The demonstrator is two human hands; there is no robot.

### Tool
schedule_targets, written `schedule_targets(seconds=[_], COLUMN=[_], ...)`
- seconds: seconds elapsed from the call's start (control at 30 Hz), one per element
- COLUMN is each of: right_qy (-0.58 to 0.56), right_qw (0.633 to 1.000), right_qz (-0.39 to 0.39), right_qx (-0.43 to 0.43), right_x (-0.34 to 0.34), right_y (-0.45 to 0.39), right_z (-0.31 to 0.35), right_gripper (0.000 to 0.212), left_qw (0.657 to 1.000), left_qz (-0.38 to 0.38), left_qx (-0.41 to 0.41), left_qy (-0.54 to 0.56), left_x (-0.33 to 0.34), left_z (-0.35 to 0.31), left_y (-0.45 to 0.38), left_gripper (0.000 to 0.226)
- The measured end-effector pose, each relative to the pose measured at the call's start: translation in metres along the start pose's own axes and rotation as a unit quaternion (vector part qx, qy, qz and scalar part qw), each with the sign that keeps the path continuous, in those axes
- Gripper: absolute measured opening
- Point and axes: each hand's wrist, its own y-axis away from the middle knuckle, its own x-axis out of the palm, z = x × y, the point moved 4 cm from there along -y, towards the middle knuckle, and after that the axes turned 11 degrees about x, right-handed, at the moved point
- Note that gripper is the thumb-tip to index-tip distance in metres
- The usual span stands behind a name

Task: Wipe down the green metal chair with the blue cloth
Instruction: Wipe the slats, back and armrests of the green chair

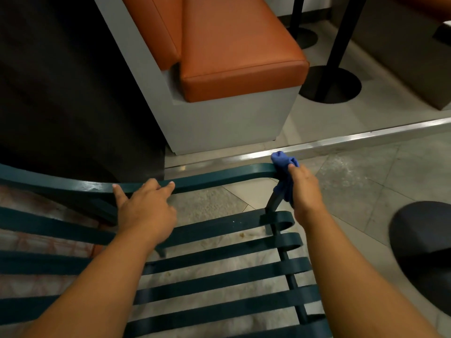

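The green metal chair [219, 276] fills the lower frame, its slats running left to right and its curved armrest [214, 178] crossing the middle. My left hand [146, 206] rests on the armrest with fingers curled over its far edge. My right hand [305, 189] grips the bunched blue cloth [283, 164], pressed against the armrest's right end where it bends down into a support post.
An orange-cushioned bench on a grey base [231, 113] stands just beyond the chair. Two black pole bases [329, 86] sit on the tiled floor at the upper right. A metal floor strip [341, 142] runs across. A dark round object [422, 245] lies at the right edge.
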Motion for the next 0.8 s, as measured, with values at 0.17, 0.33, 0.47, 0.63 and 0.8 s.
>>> schedule_targets(seconds=[0.17,0.33,0.47,0.63,0.8], right_qy=[-0.105,-0.104,0.037,0.335,0.534], right_qw=[0.989,0.98,0.989,0.903,0.789], right_qz=[-0.019,-0.049,-0.141,-0.182,-0.138], right_qx=[0.105,0.163,-0.009,-0.198,-0.27], right_x=[-0.007,0.0,0.02,0.067,0.113], right_y=[-0.018,-0.023,0.004,0.034,0.05], right_z=[-0.024,-0.023,-0.01,0.004,-0.006], right_gripper=[0.031,0.03,0.025,0.041,0.048], left_qw=[0.999,0.999,0.998,0.998,0.997], left_qz=[-0.027,-0.039,-0.044,-0.043,-0.037], left_qx=[0.008,0.017,0.025,0.031,0.062], left_qy=[-0.016,-0.016,-0.027,-0.018,0.003], left_x=[0.004,0.004,0.0,0.002,0.01], left_z=[-0.002,-0.005,-0.009,-0.007,0.008], left_y=[0.002,0.004,0.006,0.01,0.024], left_gripper=[0.059,0.064,0.067,0.072,0.086])
